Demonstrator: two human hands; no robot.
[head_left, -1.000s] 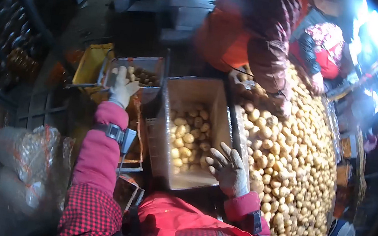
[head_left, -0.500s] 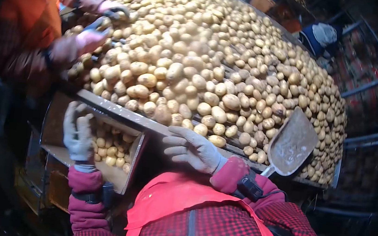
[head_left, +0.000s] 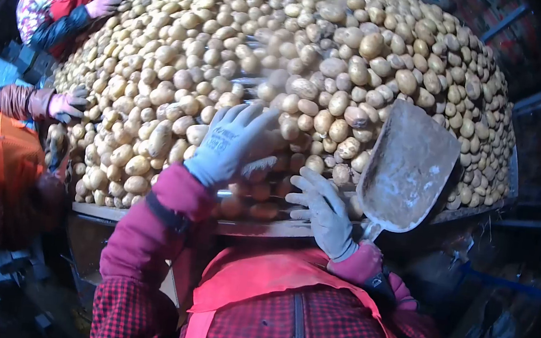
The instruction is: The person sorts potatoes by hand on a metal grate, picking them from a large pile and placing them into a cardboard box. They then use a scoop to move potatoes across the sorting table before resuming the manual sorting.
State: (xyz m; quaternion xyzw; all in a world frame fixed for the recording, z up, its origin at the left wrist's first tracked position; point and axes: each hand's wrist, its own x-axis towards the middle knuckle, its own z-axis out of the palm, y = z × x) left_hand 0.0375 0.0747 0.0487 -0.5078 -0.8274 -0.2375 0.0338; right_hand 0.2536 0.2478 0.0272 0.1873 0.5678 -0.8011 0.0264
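Note:
A broad heap of potatoes (head_left: 159, 93) covers the slatted sorting table in front of me. My left hand (head_left: 226, 144), in a pale work glove, reaches over the near part of the heap with its fingers stretched out, holding nothing that I can see. Potatoes just below it are smeared by motion. Near the table's front edge, my right hand (head_left: 324, 215) is open too, its gloved fingers apart beside the potatoes. Right of it, a worn metal scoop (head_left: 411, 168) leans on the heap, blade up, and neither hand grips it.
A wooden rail (head_left: 257, 228) runs along the table's near edge. At the left, a co-worker in an orange vest (head_left: 1, 158) has a gloved hand (head_left: 67, 104) at the heap. Another co-worker (head_left: 62, 2) stands farther back. Metal racking (head_left: 538, 99) is at the right.
My left hand has moved from above the cardboard box of potatoes, up and right onto the heap. My right hand has shifted right, towards the scoop. The view has turned, largely hiding the box.

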